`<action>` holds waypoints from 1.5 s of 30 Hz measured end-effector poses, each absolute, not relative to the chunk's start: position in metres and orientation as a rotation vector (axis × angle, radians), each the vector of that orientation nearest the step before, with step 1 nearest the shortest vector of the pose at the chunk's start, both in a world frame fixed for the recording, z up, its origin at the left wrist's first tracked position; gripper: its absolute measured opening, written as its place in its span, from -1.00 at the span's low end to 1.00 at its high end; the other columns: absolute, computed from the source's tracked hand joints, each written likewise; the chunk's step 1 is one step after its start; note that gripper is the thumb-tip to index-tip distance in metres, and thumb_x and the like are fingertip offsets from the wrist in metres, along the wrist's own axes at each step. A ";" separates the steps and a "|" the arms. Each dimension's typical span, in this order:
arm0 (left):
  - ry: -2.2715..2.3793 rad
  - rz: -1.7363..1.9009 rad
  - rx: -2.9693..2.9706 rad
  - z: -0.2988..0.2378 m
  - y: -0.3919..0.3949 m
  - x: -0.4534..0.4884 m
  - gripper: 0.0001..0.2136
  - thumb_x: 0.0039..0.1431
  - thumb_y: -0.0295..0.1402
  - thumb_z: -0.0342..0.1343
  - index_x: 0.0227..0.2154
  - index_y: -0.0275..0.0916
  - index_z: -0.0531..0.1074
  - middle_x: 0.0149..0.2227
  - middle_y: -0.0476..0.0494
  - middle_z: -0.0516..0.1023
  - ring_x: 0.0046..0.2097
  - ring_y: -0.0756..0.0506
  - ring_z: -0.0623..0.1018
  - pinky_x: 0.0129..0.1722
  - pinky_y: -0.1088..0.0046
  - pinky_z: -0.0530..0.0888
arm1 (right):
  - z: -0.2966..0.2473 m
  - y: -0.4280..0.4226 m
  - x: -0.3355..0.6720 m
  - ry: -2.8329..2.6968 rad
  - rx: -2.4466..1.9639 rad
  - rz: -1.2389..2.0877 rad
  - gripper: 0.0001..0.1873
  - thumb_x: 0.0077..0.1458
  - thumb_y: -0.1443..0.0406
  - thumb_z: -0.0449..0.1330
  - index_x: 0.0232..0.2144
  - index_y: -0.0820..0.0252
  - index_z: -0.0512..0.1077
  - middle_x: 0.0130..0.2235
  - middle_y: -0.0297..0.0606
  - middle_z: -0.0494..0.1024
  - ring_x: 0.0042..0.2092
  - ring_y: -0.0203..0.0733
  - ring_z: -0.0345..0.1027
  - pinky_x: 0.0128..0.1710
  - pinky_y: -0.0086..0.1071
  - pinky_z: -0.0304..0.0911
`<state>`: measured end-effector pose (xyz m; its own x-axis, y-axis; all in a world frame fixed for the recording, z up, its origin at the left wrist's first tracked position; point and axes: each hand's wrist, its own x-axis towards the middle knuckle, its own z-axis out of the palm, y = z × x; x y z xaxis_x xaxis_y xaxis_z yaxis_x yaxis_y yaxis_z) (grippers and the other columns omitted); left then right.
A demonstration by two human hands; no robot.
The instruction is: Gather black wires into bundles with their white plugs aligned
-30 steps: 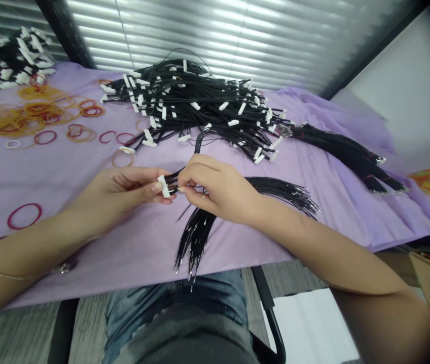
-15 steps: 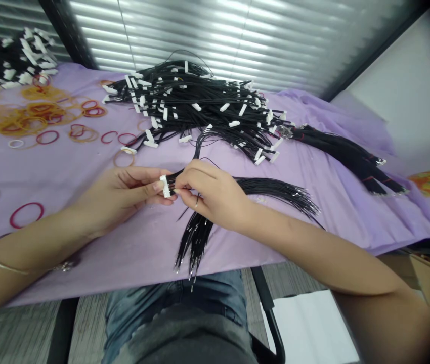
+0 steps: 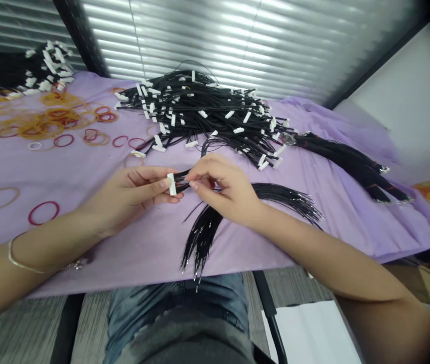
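Connector housing [image 3: 171, 184], small and white, sits just left of centre in the frame, pinched between the thumb and fingertips of my left hand [image 3: 129, 194]. It stands upright in the pinch, its long axis running top to bottom, with its open face turned to the right. From that face a short run of black wires [image 3: 183, 178] leads rightward, straight into my right hand [image 3: 225, 189], which is the nearer of the two to the wire ends. That hand is closed in a fine pinch on a wire right beside the housing; I cannot tell whether the wire tip is seated in the housing or just outside it. Both hands hover just above the purple cloth [image 3: 86, 167].

Under my right hand, a loose bundle of black wires with bare metal tips [image 3: 200, 237] fans down toward the lower centre, and a second fan [image 3: 287, 197] spreads to the right. Higher up, at upper centre, lies a big heap of finished black harnesses with white connectors [image 3: 207, 108]. A tied bundle [image 3: 351, 162] stretches toward the right edge. Rubber bands [image 3: 48, 124], orange and red, are scattered at the upper left, and another harness pile [image 3: 44, 68] sits in the far upper-left corner.
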<state>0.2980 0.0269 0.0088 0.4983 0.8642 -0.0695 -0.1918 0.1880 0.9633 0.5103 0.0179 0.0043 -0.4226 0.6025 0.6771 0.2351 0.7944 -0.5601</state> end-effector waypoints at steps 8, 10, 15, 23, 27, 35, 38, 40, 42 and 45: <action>0.712 0.817 1.132 0.010 0.026 0.294 -0.81 -0.01 -0.29 0.44 -0.29 -0.14 0.68 -0.28 -0.04 0.66 -0.35 0.05 0.61 -0.29 0.72 0.57 | 0.001 0.018 0.510 -2.044 -0.689 0.258 -0.91 0.19 0.45 0.14 -0.25 0.26 0.43 -0.32 -0.30 0.40 -0.33 -0.36 0.24 -0.31 -0.45 0.21; 0.718 0.798 1.150 0.009 0.027 0.293 -0.81 0.01 -0.29 0.42 -0.27 -0.17 0.68 -0.27 -0.05 0.66 -0.34 0.05 0.62 -0.27 0.72 0.57 | 0.002 0.018 0.511 -2.059 -0.692 0.207 -0.94 0.22 0.41 0.15 -0.23 0.25 0.42 -0.31 -0.30 0.40 -0.30 -0.33 0.25 -0.28 -0.42 0.22; 0.757 0.792 1.175 0.004 0.028 0.291 -0.80 0.01 -0.29 0.42 -0.27 -0.17 0.67 -0.29 -0.07 0.66 -0.36 0.03 0.62 -0.29 0.69 0.58 | 0.001 0.019 0.514 -2.109 -0.705 0.109 -0.95 0.26 0.39 0.13 -0.28 0.21 0.40 -0.26 -0.27 0.34 -0.21 -0.28 0.25 -0.21 -0.38 0.22; 0.767 0.782 1.231 0.000 0.030 0.290 -0.83 0.06 -0.29 0.39 -0.26 -0.15 0.65 -0.35 -0.05 0.64 -0.36 0.03 0.62 -0.26 0.68 0.57 | -0.001 0.024 0.517 -2.202 -0.763 0.160 -0.96 0.25 0.39 0.14 -0.27 0.24 0.40 -0.24 -0.25 0.27 -0.21 -0.27 0.20 -0.20 -0.38 0.20; 0.781 0.771 1.245 0.000 0.030 0.290 -0.83 0.06 -0.29 0.38 -0.27 -0.16 0.65 -0.33 -0.05 0.65 -0.38 0.03 0.61 -0.28 0.65 0.58 | 0.001 0.025 0.518 -2.276 -0.761 0.241 -0.92 0.27 0.41 0.07 -0.29 0.26 0.34 -0.21 -0.21 0.30 -0.17 -0.24 0.21 -0.14 -0.36 0.23; 0.741 0.721 1.287 0.004 0.030 0.288 -0.89 0.18 -0.32 0.30 -0.23 -0.14 0.63 -0.31 0.11 0.66 -0.31 0.07 0.63 -0.23 0.73 0.56 | -0.005 0.019 0.511 -2.330 -0.796 -0.180 -0.80 0.34 0.42 -0.06 -0.27 0.31 0.34 -0.27 -0.14 0.43 -0.23 -0.18 0.24 -0.23 -0.34 0.21; 0.719 0.708 1.307 0.006 0.029 0.289 -0.89 0.19 -0.31 0.29 -0.22 -0.13 0.63 -0.30 0.13 0.66 -0.31 0.09 0.63 -0.22 0.76 0.55 | -0.008 0.017 0.508 -2.328 -0.756 -0.307 -0.79 0.35 0.40 -0.02 -0.28 0.33 0.39 -0.28 -0.14 0.45 -0.22 -0.17 0.27 -0.23 -0.34 0.22; 0.717 0.700 1.304 0.006 0.029 0.289 -0.89 0.18 -0.31 0.30 -0.23 -0.12 0.63 -0.29 0.12 0.67 -0.31 0.08 0.63 -0.22 0.74 0.56 | -0.010 0.017 0.507 -2.333 -0.738 -0.301 -0.76 0.37 0.38 -0.03 -0.29 0.32 0.40 -0.29 -0.16 0.46 -0.23 -0.18 0.27 -0.24 -0.35 0.23; 0.713 0.694 1.290 0.005 0.030 0.289 -0.88 0.16 -0.30 0.32 -0.23 -0.11 0.64 -0.29 0.10 0.67 -0.31 0.07 0.64 -0.21 0.72 0.57 | -0.012 0.017 0.505 -2.340 -0.751 -0.263 -0.73 0.39 0.35 -0.05 -0.28 0.32 0.40 -0.28 -0.15 0.46 -0.23 -0.19 0.27 -0.24 -0.35 0.24; 0.717 0.686 1.251 0.002 0.031 0.288 -0.85 0.13 -0.28 0.34 -0.23 -0.11 0.65 -0.27 0.05 0.67 -0.29 0.04 0.64 -0.19 0.67 0.58 | -0.015 0.017 0.503 -2.344 -0.795 -0.127 -0.71 0.41 0.33 -0.09 -0.29 0.29 0.37 -0.28 -0.15 0.43 -0.23 -0.20 0.27 -0.23 -0.34 0.27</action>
